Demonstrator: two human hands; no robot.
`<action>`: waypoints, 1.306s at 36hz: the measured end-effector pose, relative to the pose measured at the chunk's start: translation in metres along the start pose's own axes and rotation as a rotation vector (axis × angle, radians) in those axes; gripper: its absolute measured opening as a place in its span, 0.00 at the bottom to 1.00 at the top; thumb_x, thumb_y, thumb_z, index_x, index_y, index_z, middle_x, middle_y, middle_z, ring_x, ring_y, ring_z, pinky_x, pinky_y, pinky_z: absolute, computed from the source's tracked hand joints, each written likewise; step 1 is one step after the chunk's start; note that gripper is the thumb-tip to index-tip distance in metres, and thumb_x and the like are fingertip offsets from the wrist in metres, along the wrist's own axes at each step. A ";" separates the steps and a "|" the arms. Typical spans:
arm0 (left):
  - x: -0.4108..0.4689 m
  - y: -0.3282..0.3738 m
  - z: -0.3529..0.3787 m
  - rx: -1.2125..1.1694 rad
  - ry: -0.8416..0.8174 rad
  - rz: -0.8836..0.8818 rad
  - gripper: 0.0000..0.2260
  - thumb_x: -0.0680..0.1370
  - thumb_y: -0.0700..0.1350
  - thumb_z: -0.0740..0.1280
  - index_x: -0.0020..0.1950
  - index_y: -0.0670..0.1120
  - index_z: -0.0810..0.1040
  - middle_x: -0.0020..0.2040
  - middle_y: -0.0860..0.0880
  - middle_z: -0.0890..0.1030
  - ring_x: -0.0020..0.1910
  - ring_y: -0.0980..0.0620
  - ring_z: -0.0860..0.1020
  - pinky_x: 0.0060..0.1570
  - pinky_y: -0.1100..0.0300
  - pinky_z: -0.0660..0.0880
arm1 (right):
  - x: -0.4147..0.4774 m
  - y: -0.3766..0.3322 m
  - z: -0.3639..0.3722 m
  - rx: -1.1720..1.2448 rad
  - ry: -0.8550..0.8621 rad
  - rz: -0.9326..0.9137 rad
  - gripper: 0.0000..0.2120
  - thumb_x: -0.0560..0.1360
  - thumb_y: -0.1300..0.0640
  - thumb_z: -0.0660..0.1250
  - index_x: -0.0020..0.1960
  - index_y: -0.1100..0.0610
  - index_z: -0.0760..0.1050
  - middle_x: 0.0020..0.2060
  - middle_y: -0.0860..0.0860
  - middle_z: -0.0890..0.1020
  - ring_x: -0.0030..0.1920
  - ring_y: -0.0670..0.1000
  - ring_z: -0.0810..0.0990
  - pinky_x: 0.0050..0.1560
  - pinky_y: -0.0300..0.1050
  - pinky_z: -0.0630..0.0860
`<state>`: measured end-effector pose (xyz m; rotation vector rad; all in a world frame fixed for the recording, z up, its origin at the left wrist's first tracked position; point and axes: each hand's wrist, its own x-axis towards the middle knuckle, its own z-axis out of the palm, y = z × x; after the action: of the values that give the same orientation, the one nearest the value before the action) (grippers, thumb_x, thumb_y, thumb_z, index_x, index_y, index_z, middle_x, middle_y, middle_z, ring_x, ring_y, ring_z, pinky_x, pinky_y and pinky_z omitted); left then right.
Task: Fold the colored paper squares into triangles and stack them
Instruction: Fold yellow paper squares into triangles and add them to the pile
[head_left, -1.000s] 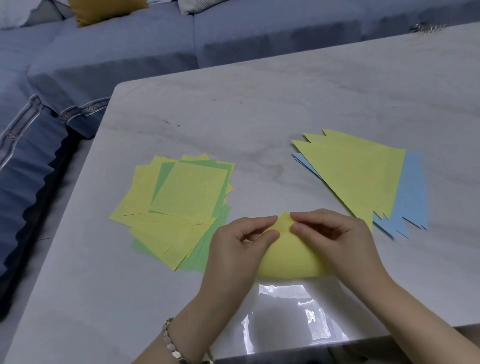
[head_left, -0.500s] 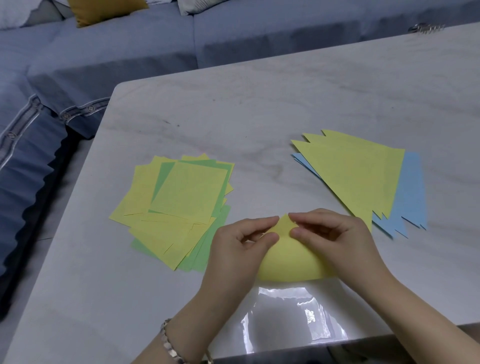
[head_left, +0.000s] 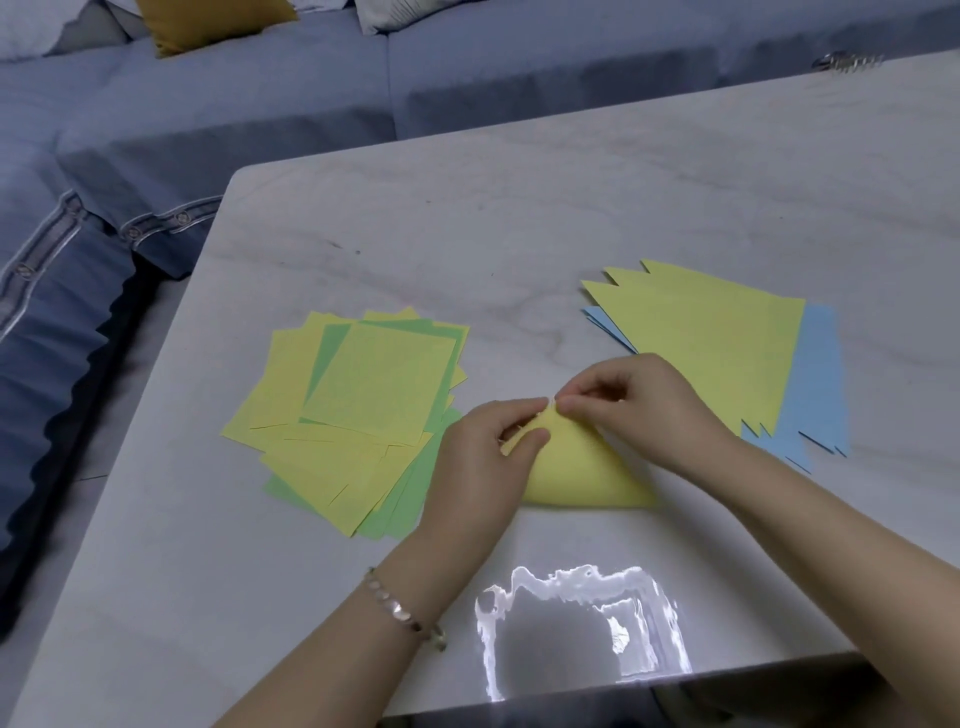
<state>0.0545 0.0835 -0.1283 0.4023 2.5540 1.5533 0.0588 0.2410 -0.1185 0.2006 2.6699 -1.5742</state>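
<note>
A yellow paper square (head_left: 582, 473) lies bent over on itself near the table's front, its fold still rounded. My left hand (head_left: 483, 467) pinches its top corner from the left, and my right hand (head_left: 644, 410) pinches the same corner from the right. To the left lies a loose pile of yellow and green squares (head_left: 358, 405). To the right sits the stack of folded triangles (head_left: 717, 343), yellow ones on top of blue ones.
The grey marble table (head_left: 519, 218) ends close to my body, where a bright reflection (head_left: 576, 623) shows. A blue sofa (head_left: 260, 119) runs behind and to the left. A small metal object (head_left: 847, 61) lies at the far right edge.
Both hands have drawn closer together at the paper's top corner. The bent yellow sheet stays in place with its fold still rounded.
</note>
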 end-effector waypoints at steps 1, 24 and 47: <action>0.003 -0.004 0.002 0.078 0.014 0.037 0.14 0.74 0.36 0.69 0.59 0.46 0.79 0.48 0.55 0.78 0.44 0.62 0.75 0.49 0.73 0.69 | 0.006 0.003 0.002 -0.027 0.017 -0.002 0.12 0.71 0.60 0.70 0.33 0.45 0.77 0.30 0.38 0.79 0.32 0.32 0.75 0.34 0.25 0.67; -0.032 -0.069 0.031 0.900 -0.110 0.569 0.18 0.76 0.53 0.55 0.62 0.51 0.77 0.56 0.50 0.80 0.59 0.50 0.70 0.60 0.39 0.70 | 0.027 0.055 0.036 -0.286 0.243 -0.097 0.06 0.76 0.59 0.65 0.46 0.57 0.81 0.41 0.52 0.81 0.46 0.51 0.75 0.45 0.43 0.68; -0.021 -0.074 -0.018 0.994 0.150 0.382 0.16 0.75 0.46 0.55 0.44 0.45 0.83 0.38 0.51 0.78 0.40 0.47 0.78 0.59 0.49 0.63 | 0.025 0.062 0.038 -0.297 0.261 -0.169 0.06 0.75 0.61 0.65 0.45 0.56 0.81 0.39 0.50 0.80 0.44 0.49 0.71 0.44 0.42 0.66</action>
<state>0.0582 0.0304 -0.1860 0.9181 3.3382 0.2197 0.0409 0.2397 -0.1933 0.1855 3.1573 -1.2379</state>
